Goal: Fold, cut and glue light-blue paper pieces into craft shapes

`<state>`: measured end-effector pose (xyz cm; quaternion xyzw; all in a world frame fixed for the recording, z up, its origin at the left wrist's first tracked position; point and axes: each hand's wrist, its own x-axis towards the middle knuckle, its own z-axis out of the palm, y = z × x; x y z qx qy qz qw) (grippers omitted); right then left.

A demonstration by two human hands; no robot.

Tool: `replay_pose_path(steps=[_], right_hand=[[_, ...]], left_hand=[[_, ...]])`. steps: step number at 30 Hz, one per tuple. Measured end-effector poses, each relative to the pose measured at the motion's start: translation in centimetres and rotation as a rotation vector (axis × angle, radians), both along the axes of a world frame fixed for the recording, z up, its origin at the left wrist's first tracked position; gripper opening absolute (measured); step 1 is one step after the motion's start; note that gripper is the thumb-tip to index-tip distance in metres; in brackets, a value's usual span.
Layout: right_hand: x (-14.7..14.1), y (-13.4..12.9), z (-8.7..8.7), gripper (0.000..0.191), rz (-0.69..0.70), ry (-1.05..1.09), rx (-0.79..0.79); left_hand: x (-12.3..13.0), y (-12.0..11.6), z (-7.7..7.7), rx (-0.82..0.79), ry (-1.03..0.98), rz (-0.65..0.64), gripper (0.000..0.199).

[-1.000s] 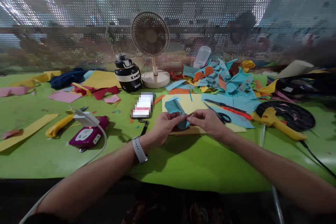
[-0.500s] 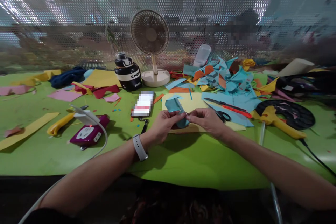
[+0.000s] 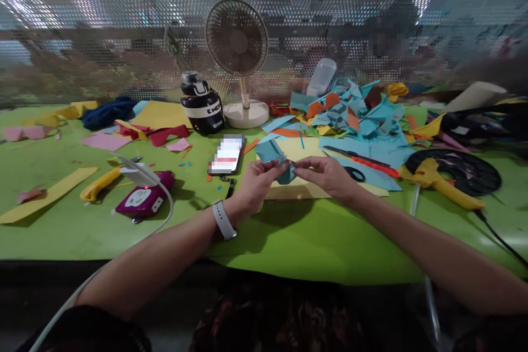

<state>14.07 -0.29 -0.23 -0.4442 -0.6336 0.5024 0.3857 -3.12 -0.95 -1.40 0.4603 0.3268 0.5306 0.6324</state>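
A folded piece of blue paper (image 3: 270,151) is pinched between the thumb and fingers of my left hand (image 3: 258,179), which wears a pale watch strap on the wrist. My right hand (image 3: 324,176) pinches the right edge of the same paper, its fingertips close to those of my left hand. Below the hands lie yellow paper sheets (image 3: 305,190). Dark-handled scissors (image 3: 355,174) and a red and black cutter (image 3: 371,165) rest on blue sheets right of them.
A phone (image 3: 226,155), black bottle (image 3: 202,104) and fan (image 3: 246,114) stand beyond my left hand. Heaped blue paper pieces (image 3: 363,113) lie behind. A yellow glue gun (image 3: 454,190) is at right, a purple power block (image 3: 144,198) at left.
The whole view has shifted slightly, with the table appearing higher. Both hands still pinch the blue paper, which is tilted a little differently.
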Motion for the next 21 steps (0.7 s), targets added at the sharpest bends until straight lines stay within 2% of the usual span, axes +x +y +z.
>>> replay_pose_path(steps=[7,12,21], right_hand=[[0.2,-0.4,0.3,0.030,-0.087,0.125,0.036],[-0.4,-0.9,0.6,0.042,0.065,0.085,-0.079],[-0.5,-1.1,0.5,0.035,0.119,0.160,-0.130]], left_hand=[[0.2,-0.1,0.1,0.108,0.008,0.085,0.016],[0.3,-0.3,-0.1,0.130,0.004,0.016,0.017],[0.1,-0.4,0.5,-0.088,-0.124,-0.085,0.013]])
